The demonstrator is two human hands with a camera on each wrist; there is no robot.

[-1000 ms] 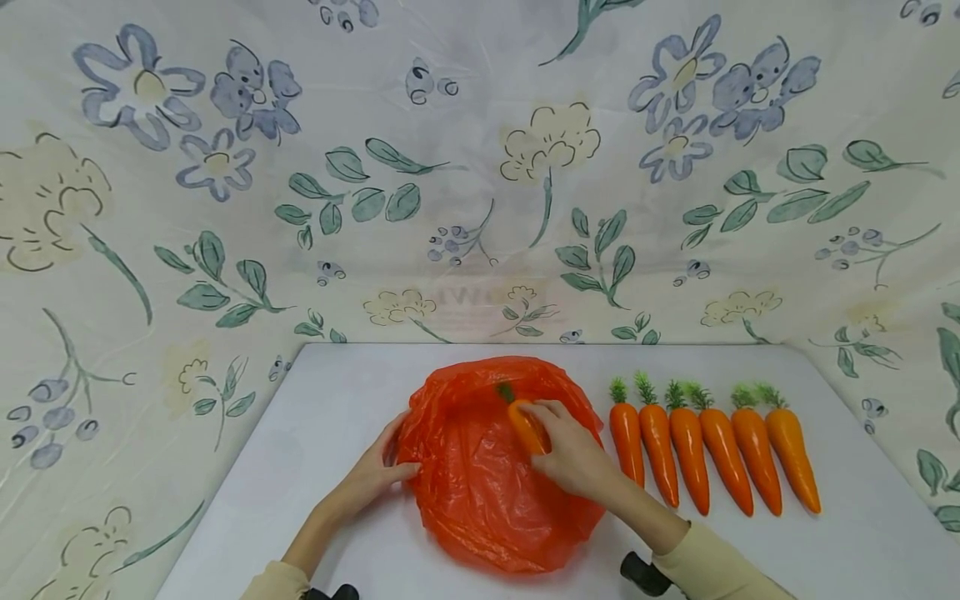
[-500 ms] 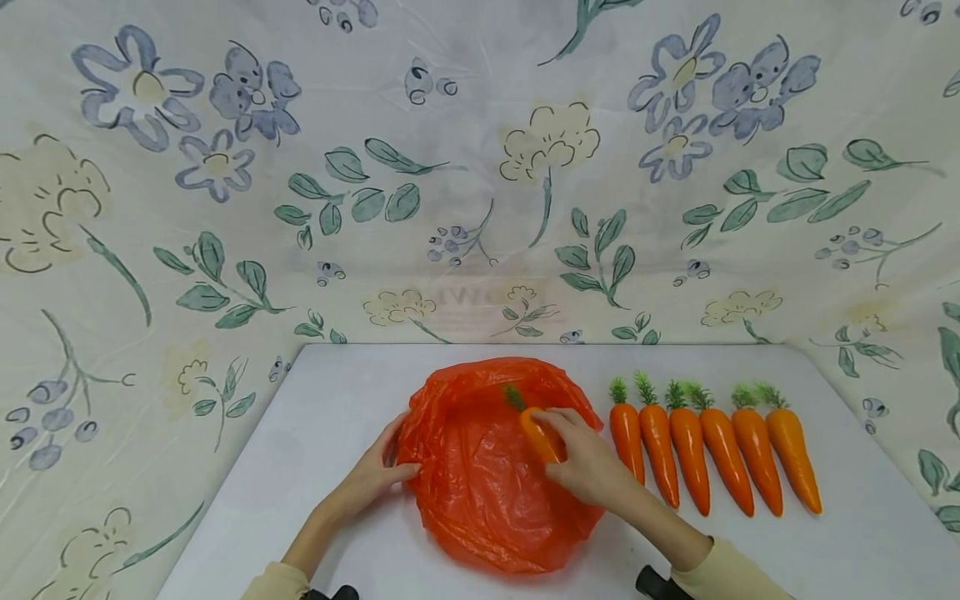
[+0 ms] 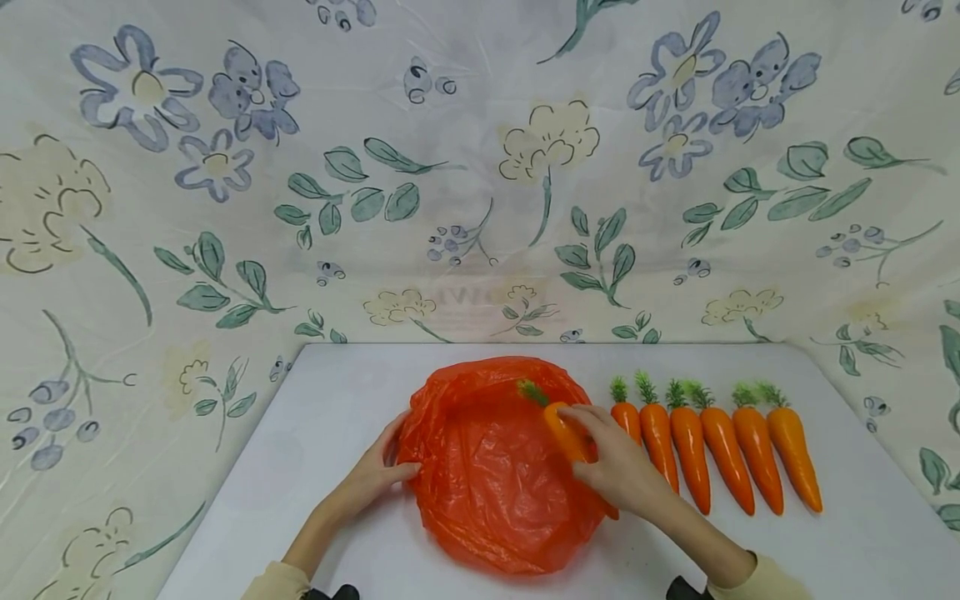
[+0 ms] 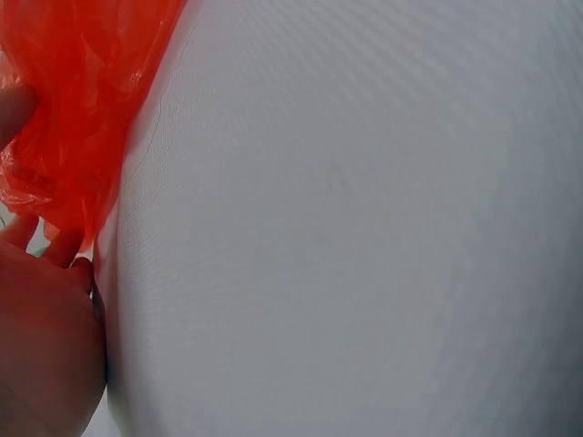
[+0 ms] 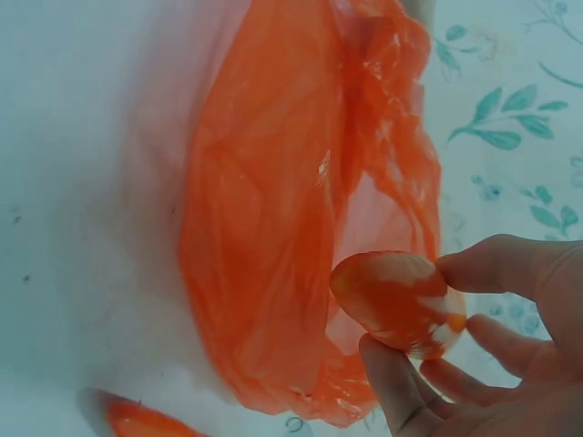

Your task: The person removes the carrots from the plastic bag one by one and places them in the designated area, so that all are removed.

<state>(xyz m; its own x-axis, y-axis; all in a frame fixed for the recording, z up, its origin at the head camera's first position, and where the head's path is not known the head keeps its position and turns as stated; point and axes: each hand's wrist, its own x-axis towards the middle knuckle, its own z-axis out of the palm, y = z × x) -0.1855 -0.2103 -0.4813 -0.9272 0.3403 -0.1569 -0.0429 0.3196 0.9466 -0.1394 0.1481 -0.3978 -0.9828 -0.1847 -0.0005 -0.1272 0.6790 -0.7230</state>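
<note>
An orange-red plastic bag [image 3: 487, 475] lies with its mouth spread wide in the middle of the table. At its left side my left hand [image 3: 367, 475] holds the rim, thumb and fingers apart against the film. My right hand [image 3: 618, 467] holds a carrot [image 3: 566, 433] by its thick upper part, over the bag's right rim. The leafy top points up and left; the tip shows below the palm. In the right wrist view the same carrot [image 5: 392, 300] appears nearly end-on between thumb and fingers, with the bag [image 5: 264, 228] beyond. In the left wrist view, fingers touch the bag [image 4: 82, 82].
To the right lies a row of several carrots [image 3: 690, 450], leafy tops pointing away from me; my right hand and forearm partly cover the nearest ones. The white table [image 3: 300, 417] ends at a wall hung with flower-patterned cloth [image 3: 480, 208].
My right hand has moved rightward with the carrot, from over the bag's interior to its right rim. The left hand and the bag have barely moved.
</note>
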